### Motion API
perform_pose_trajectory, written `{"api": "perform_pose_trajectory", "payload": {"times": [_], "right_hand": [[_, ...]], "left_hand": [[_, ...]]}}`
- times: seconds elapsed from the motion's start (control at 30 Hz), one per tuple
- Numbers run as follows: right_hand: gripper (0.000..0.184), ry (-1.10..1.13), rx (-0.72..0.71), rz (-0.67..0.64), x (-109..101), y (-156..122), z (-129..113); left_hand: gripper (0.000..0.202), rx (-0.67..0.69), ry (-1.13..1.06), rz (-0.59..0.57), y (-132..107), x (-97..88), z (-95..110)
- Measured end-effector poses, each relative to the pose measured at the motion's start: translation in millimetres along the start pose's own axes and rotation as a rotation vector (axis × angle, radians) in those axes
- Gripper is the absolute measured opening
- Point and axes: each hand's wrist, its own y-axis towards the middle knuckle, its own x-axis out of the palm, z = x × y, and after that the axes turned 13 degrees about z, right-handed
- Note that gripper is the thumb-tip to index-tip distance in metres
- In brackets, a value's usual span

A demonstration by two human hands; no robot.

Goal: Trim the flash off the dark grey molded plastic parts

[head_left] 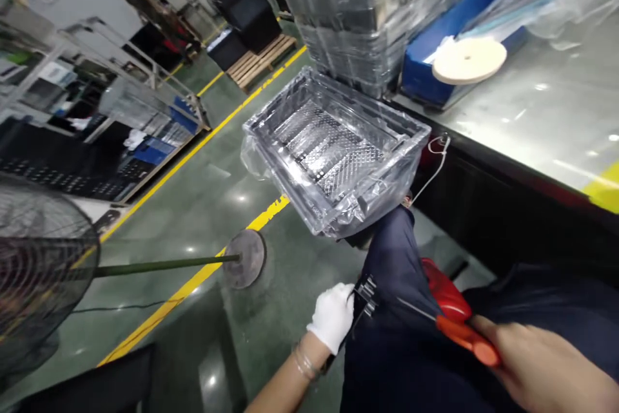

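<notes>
My left hand (333, 317), in a white glove, is closed on a small black part with short prongs (367, 296), held by my left knee. My bare right hand (529, 352) grips an orange-handled tool (465, 337) with a thin metal shaft. The shaft points left toward the black part, and a gap shows between them. I cannot make out the kind of tool tip. Beyond my knee stands a grey crate (370, 203) lined with clear plastic film, its floor patterned with small shiny dimples or holes.
A workbench (546, 113) on my right bears a blue bin (425, 78) and a cream disc (469, 60). Film-wrapped stacks (338, 13) rise behind the crate. On the left are a pedestal fan (43, 271) and its round base (245, 259). Something red (447, 294) lies under my leg.
</notes>
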Motion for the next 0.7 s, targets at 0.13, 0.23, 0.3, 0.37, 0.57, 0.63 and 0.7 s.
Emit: {"api": "perform_pose_trajectory", "payload": {"times": [0.13,0.23,0.3,0.37,0.57,0.63,0.7], "right_hand": [[0.027,-0.037,0.003,-0.103,-9.4,26.8,-21.7],[0.029,-0.043,-0.011,-0.144,-17.9,41.2,-34.7],[0.03,-0.05,-0.016,-0.153,-21.1,46.4,-39.3],[0.029,-0.063,-0.014,-0.152,-21.7,49.0,-41.2],[0.02,-0.103,-0.01,-0.119,-14.1,51.5,-42.0],[0.02,-0.106,-0.006,-0.118,-12.0,53.9,-42.6],[0.023,-0.098,0.003,-0.122,-12.6,55.9,-41.7]], "left_hand": [[0.04,-0.013,0.037,0.002,-1.7,7.1,-2.9],[0.04,-0.014,0.054,0.002,-3.6,9.7,-2.7],[0.04,-0.015,0.062,0.001,-4.1,10.2,-1.8],[0.04,-0.017,0.068,0.003,-4.1,10.6,-0.8],[0.04,-0.016,0.082,0.014,-3.9,12.8,0.2],[0.04,-0.021,0.077,0.012,-4.4,12.8,0.5],[0.041,-0.027,0.061,0.011,-5.4,12.8,1.6]]}}
